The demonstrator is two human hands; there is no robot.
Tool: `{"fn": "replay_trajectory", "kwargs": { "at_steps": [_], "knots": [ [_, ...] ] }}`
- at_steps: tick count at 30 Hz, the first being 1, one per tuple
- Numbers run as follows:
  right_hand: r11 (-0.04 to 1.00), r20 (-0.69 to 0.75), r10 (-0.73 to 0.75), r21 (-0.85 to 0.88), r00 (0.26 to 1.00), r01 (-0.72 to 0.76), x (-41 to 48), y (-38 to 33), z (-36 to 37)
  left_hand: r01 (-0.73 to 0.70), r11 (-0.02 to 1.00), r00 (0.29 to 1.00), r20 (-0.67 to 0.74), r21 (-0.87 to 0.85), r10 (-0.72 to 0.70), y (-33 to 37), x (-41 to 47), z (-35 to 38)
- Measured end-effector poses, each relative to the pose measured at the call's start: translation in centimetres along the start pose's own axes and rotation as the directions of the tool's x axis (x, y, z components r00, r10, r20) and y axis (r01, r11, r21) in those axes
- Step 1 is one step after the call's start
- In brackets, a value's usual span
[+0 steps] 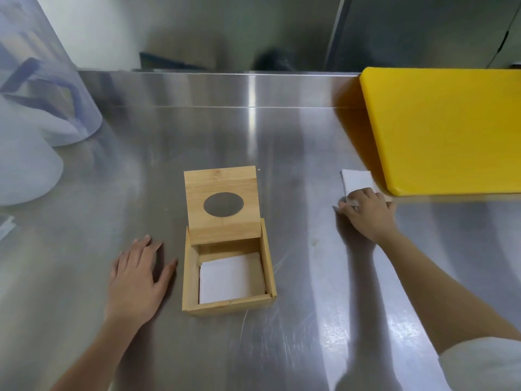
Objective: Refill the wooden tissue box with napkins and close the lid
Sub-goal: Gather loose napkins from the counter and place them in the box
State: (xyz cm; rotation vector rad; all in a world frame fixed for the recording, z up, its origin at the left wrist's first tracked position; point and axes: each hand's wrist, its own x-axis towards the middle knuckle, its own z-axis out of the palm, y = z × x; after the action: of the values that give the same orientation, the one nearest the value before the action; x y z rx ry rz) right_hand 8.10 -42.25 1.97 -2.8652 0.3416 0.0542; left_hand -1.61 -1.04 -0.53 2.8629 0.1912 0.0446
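Beneath the right hand, fingers curled down and gripping its near end, lies a white napkin stack beside the yellow board. Recommended: gather the stack whole, keep it squared, lower it flat. Left hand rests with fingers spread on the steel table, thumb just short of the wooden tissue box. Box contains white napkins, well below the rim; lid stands open.
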Motion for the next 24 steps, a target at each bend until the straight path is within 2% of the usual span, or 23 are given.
{"fn": "replay_trajectory", "kwargs": {
  "at_steps": [3,7,10,16,19,24],
  "knots": [
    [0.987,-0.038,-0.048,0.148,0.998,0.053,-0.6,-0.1,-0.1,0.006,1.000,1.000,0.003,-0.001,-0.006,0.1,0.0,-0.1],
    [0.934,-0.051,0.061,0.354,0.997,-0.039,0.5,0.3,-0.7,0.009,1.000,1.000,-0.004,0.006,-0.009,0.2,0.0,-0.1],
    [0.924,-0.109,0.114,0.376,0.987,-0.065,1.7,0.7,-1.0,0.010,1.000,1.000,-0.006,0.007,-0.010,0.1,-0.1,-0.1],
    [0.935,0.160,0.245,0.221,0.956,-0.277,3.8,0.2,-1.2,-0.001,1.000,1.000,-0.002,0.015,0.001,0.1,-0.1,0.0],
    [0.936,0.264,0.263,0.165,0.928,-0.312,4.6,-0.5,-1.8,0.000,1.000,1.000,0.000,0.017,0.000,0.0,-0.1,0.0],
    [0.909,0.312,0.180,0.309,0.933,-0.279,4.8,-1.3,-2.2,0.001,1.000,1.000,-0.007,0.006,-0.001,0.0,0.0,0.0]
  ]
}}
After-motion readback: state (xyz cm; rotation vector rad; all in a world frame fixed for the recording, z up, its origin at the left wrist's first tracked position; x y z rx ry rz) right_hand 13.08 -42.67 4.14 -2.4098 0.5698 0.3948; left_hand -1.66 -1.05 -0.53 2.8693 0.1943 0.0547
